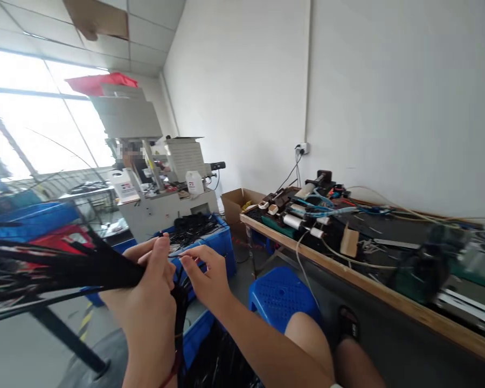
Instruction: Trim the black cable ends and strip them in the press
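Observation:
A thick bundle of black cables (109, 269) fans out toward the left edge, its loose ends blurred. My left hand (151, 275) is wrapped round the narrow end of that bundle, thumb pointing up. Just to the right, my right hand (206, 269) pinches with thumb and forefinger at a thin dark strand by the left fingertips; its exact kind is too small to make out. More black cables hang below the left hand, partly hidden by the wrist. A blue crate (222, 245) heaped with black cables stands behind both hands.
A blue plastic stool (281, 293) stands by my knee. The workbench (372, 283) on the right carries pneumatic cylinders, tubing and tools. A grey machine (145, 215) with white jugs stands at the back left, and a cardboard box (240, 202) by the wall. A person is partly visible behind the machine.

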`<state>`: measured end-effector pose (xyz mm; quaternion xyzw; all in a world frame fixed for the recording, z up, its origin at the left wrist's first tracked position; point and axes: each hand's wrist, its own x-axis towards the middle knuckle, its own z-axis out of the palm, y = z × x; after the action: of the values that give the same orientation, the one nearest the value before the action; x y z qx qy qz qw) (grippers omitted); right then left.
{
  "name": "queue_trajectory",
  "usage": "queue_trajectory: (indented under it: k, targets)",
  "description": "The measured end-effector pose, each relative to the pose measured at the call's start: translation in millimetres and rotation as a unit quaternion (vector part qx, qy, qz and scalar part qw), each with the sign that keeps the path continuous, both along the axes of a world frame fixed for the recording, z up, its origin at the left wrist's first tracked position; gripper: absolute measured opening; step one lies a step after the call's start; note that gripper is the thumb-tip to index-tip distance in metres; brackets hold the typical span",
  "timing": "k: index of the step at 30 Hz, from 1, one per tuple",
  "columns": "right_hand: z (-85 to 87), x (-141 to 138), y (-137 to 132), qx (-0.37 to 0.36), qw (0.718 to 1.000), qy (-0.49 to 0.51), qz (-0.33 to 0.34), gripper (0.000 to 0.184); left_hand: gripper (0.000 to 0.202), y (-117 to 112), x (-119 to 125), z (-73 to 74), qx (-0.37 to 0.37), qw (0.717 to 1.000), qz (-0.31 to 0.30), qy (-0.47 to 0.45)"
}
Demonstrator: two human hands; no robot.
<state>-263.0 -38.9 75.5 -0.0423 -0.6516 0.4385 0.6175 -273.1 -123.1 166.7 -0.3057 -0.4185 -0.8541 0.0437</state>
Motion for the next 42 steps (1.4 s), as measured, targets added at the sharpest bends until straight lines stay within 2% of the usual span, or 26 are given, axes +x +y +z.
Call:
queue_trajectory:
  k: [5, 10, 14, 18, 22, 25, 30, 36, 39, 42]
  targets:
    - [-22.5, -45.6, 9.3, -0.055, 0.997, -0.012, 0.060, 0.028, 0.031, 21.5, -35.5, -21.2, 0.003, 0.996, 0.063, -0.057]
    - [-46.7, -56.2, 20.1, -0.194, 0.981, -0.007, 0.013, 0.027, 0.044, 41.7, -52.9, -48.6, -0.011, 0.988, 0.139, -0.074]
    - [-47.9, -53.3, 11.1, -0.255, 0.966, 0.003, 0.037, 0.030, 0.049, 48.5, -50.7, -61.6, -0.034, 0.972, 0.222, -0.064]
    - [-45.2, -46.8, -4.0, -0.251, 0.964, 0.021, 0.086, 0.029, 0.046, 46.7, -33.7, -69.0, -0.082, 0.970, 0.228, -0.014]
    - [-47.3, -37.8, -4.7, -0.240, 0.966, 0.043, 0.081, 0.033, 0.047, 44.8, -11.1, -71.9, -0.109, 0.971, 0.211, 0.003]
    - [-48.5, -26.2, -1.5, -0.230, 0.970, 0.055, 0.058, 0.032, 0.045, 48.7, 5.0, -71.2, -0.129, 0.967, 0.221, 0.019]
    - [-48.6, -3.9, 7.7, -0.182, 0.981, 0.048, 0.035, 0.025, 0.044, 63.6, 26.3, -66.2, -0.099, 0.970, 0.217, 0.049]
    - [-52.5, 18.9, 24.2, -0.143, 0.989, 0.032, 0.023, 0.022, 0.047, 77.8, 45.9, -62.6, -0.062, 0.980, 0.189, 0.019]
    - [-54.0, 30.9, 26.7, -0.129, 0.987, 0.049, 0.086, 0.026, 0.051, 80.0, 57.9, -58.2, -0.043, 0.983, 0.179, 0.018]
    - [-55.2, 38.6, 24.1, -0.153, 0.972, 0.064, 0.169, 0.039, 0.053, 82.0, 69.5, -52.3, -0.021, 0.984, 0.176, 0.030]
